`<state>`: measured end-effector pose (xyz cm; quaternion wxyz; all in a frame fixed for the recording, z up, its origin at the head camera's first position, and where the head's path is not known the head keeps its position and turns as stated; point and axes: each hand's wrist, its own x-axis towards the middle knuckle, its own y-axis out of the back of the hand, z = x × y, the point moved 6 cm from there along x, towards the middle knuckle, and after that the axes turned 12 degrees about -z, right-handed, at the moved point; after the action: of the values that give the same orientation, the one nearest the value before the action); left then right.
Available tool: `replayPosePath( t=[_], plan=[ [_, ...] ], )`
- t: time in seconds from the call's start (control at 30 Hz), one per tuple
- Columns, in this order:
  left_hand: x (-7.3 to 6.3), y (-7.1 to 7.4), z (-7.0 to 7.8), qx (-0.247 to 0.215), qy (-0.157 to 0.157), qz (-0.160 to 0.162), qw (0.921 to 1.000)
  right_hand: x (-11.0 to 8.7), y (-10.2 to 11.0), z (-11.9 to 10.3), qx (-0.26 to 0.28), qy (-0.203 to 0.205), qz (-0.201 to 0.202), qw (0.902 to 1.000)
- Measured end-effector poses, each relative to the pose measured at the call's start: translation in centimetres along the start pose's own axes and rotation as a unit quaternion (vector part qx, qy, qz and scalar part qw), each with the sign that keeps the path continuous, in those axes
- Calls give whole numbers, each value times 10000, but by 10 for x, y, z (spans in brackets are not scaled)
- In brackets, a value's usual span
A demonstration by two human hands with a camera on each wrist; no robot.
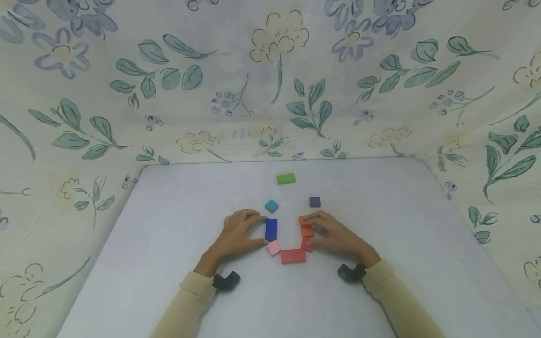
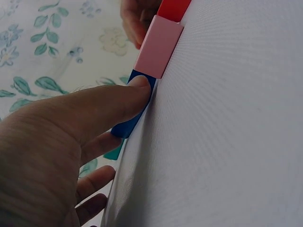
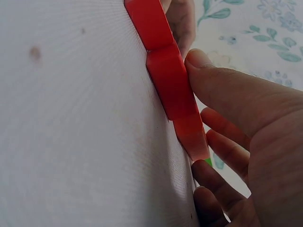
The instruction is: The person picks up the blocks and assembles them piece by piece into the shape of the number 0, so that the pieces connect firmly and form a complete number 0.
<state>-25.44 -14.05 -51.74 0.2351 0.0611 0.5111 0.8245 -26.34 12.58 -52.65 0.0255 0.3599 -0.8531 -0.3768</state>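
Head, L hand (image 1: 239, 234): is pinching blue blk (image 1: 271, 230) lengthwise, index at far end, thumb at near end.
Head, R hand (image 1: 336, 236): is grasping orange blk (image 1: 307, 231) w/ bent fingers; thumb is resting on small red blk (image 1: 305, 243).
Head, blk curve: blue blk is touching pink blk (image 1: 274, 248); pink is meeting red bar (image 1: 293, 256) at L; small red is meeting its R end & touching orange.
Head, far blks: teal blk (image 1: 272, 205) is sitting just beyond blue, purple blk (image 1: 314, 202) beyond orange, green blk (image 1: 286, 179) farthest off; all 3 are lying apart.
Head, setting: white table (image 1: 169, 202) is bearing all blks; floral cloth (image 1: 249, 56) is hanging behind & at sides; tan sleeves (image 1: 401, 295) are covering forearms.
L wrist, thumb: is pressing blue near its pink end; index is touching far end, other fingers are spreading loosely.
L wrist, beyond: teal is peeking past blue; R hand is partly showing up top.
R wrist, thumb: is touching small red near red bar; a fingertip is meeting orange's far end.
R wrist, beyond: green sliver is showing past orange; L hand is showing behind red bar.
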Motion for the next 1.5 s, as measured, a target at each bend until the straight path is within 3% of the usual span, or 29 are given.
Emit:
replayPosePath(
  t=[1.5],
  plan=[
    [-1,-1,0,-77,-78,75,9999,0,-1,3,10,112,-54,9999]
  ],
)
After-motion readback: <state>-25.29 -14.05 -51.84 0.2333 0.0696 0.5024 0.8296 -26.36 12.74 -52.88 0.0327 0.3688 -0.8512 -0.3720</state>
